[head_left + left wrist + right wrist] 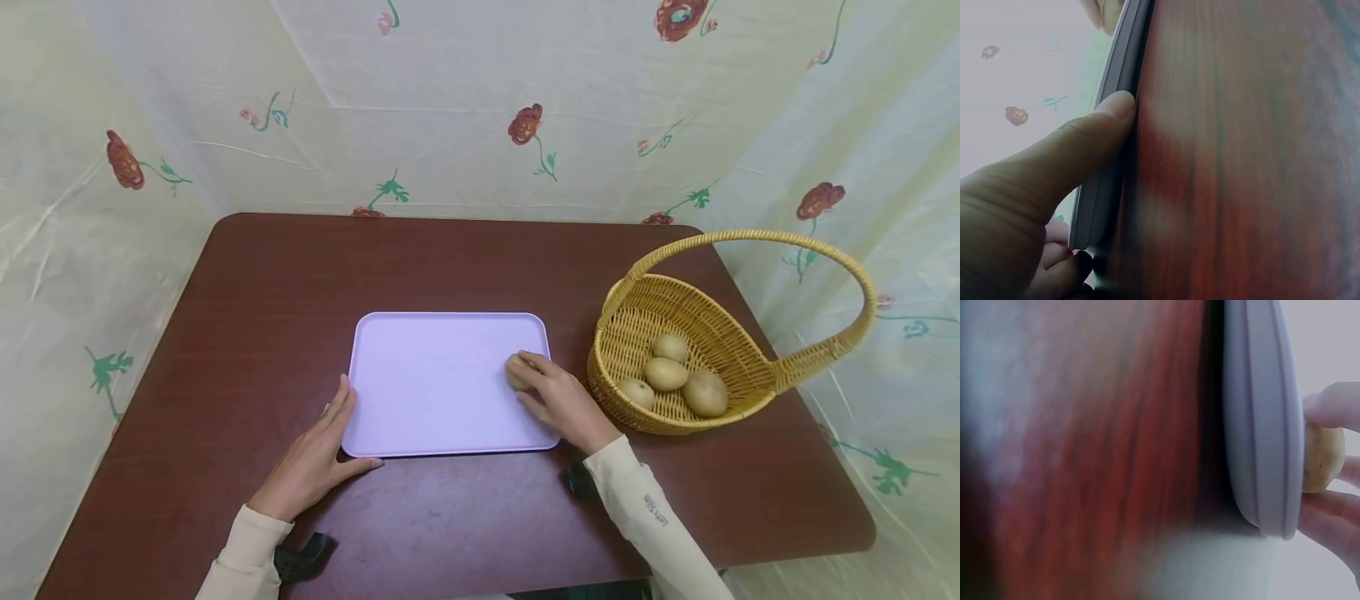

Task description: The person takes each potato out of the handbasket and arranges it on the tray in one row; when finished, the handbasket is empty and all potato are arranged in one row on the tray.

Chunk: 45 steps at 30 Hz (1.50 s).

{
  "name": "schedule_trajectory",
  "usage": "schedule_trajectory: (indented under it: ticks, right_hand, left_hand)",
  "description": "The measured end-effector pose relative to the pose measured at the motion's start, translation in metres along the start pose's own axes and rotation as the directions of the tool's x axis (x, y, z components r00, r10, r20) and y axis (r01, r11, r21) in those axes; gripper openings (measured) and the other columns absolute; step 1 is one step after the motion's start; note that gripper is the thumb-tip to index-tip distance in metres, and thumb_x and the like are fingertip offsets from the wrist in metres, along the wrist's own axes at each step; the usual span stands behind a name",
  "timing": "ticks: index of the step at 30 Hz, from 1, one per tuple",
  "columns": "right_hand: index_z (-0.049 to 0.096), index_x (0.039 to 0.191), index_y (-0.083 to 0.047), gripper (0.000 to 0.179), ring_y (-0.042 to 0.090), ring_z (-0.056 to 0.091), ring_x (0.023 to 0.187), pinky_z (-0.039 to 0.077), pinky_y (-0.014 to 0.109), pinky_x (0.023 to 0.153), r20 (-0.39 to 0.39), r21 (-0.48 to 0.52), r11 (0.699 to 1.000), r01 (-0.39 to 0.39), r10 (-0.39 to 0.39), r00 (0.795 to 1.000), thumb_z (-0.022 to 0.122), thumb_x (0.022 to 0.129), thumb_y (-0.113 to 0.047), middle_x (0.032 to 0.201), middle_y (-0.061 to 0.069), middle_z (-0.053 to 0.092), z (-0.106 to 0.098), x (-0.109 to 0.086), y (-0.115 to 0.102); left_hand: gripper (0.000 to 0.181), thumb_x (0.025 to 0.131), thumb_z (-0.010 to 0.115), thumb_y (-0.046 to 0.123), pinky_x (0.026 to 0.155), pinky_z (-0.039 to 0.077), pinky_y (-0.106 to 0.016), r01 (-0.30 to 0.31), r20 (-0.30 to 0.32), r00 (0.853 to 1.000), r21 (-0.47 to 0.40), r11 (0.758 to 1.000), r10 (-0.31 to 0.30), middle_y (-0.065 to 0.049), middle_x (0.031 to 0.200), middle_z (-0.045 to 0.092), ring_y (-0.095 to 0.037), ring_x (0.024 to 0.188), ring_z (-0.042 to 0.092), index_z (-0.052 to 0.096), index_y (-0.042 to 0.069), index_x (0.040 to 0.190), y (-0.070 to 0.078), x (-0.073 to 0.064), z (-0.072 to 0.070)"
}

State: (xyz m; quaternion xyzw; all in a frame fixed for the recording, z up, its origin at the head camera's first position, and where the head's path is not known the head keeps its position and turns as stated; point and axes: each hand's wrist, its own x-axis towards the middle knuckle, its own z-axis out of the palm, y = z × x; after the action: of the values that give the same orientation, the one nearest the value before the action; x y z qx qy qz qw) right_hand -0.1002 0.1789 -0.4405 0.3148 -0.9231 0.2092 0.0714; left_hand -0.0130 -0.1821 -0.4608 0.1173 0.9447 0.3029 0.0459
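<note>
A light purple tray (442,383) lies flat on the brown table. My left hand (318,457) rests at its front left corner, fingers straight along the left side. The left thumb (1100,122) touches the tray's front edge (1124,56) in the left wrist view. Over the right part of the tray, my right hand (561,398) holds a potato (516,372) between thumb and fingers. In the right wrist view the potato (1322,456) shows just beyond the tray's rim (1266,425), low at the tray's surface. The right fingers partly cover it.
To the right of the tray stands a wicker basket (738,333) with a tall arched handle. Several potatoes (666,374) lie inside it. The brown table (225,333) reaches to a flowered curtain (450,108) at the back and sides.
</note>
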Motion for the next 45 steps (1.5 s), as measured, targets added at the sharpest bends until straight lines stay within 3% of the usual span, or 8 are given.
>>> schedule_trajectory:
  ticks: [16,28,32,40,42,45]
  right_hand:
    - [0.064,0.126,-0.014,0.047,0.023,0.065,0.102,0.054,0.037,0.083,0.021,0.001,1.000,-0.021,0.021,1.000,0.077,0.081,-0.012,0.126,0.006,0.058,-0.007,-0.002,0.002]
    - [0.062,0.127,-0.012,0.052,0.027,0.063,0.108,0.052,0.040,0.088,0.019,-0.011,1.000,-0.019,0.019,1.000,0.080,0.078,-0.018,0.129,0.011,0.057,-0.011,-0.003,0.001]
    - [0.059,0.131,-0.013,0.055,0.029,0.057,0.117,0.048,0.044,0.094,-0.015,-0.030,0.999,-0.026,0.026,1.000,0.079,0.080,-0.025,0.135,0.013,0.054,-0.028,-0.006,-0.002]
    - [0.057,0.134,-0.012,0.062,0.035,0.051,0.122,0.046,0.051,0.094,-0.205,-0.090,0.992,-0.086,0.066,0.977,0.080,0.078,-0.021,0.139,0.016,0.050,-0.091,-0.023,0.008]
    - [0.055,0.135,-0.010,0.063,0.039,0.048,0.124,0.043,0.055,0.096,-0.207,-0.097,0.986,-0.134,0.111,0.972,0.080,0.077,-0.019,0.140,0.020,0.048,-0.102,-0.030,0.017]
    - [0.051,0.138,-0.009,0.066,0.045,0.043,0.127,0.041,0.062,0.094,-0.127,-0.119,0.961,-0.250,0.235,0.964,0.079,0.079,-0.021,0.143,0.024,0.043,-0.113,-0.040,0.031]
  left_hand:
    - [0.112,0.073,0.082,0.040,0.104,0.035,-0.055,0.008,0.005,1.000,0.002,1.000,-0.008,-0.017,0.160,0.005,-0.041,0.140,0.025,0.014,0.000,0.152,-0.001,0.000,0.000]
    - [0.113,0.072,0.083,0.039,0.104,0.034,-0.055,0.011,0.005,1.000,0.005,1.000,-0.011,-0.018,0.160,0.006,-0.042,0.140,0.025,0.014,0.000,0.152,0.000,0.000,0.001]
    - [0.112,0.073,0.082,0.040,0.104,0.034,-0.055,0.012,0.008,1.000,0.003,1.000,-0.012,-0.017,0.160,0.005,-0.041,0.140,0.024,0.014,0.000,0.152,-0.001,0.000,0.001]
    - [0.112,0.073,0.082,0.041,0.104,0.034,-0.055,0.015,0.010,1.000,-0.008,1.000,-0.015,-0.016,0.160,0.004,-0.041,0.141,0.023,0.014,0.000,0.152,0.000,0.000,0.001]
    - [0.112,0.073,0.082,0.041,0.104,0.034,-0.055,0.011,0.009,1.000,-0.007,1.000,-0.011,-0.016,0.160,0.004,-0.041,0.141,0.023,0.014,0.000,0.152,0.000,0.000,0.001]
    - [0.112,0.073,0.082,0.040,0.104,0.034,-0.055,0.008,0.009,1.000,-0.008,1.000,-0.008,-0.016,0.160,0.004,-0.041,0.140,0.024,0.014,0.000,0.152,0.000,0.000,0.001]
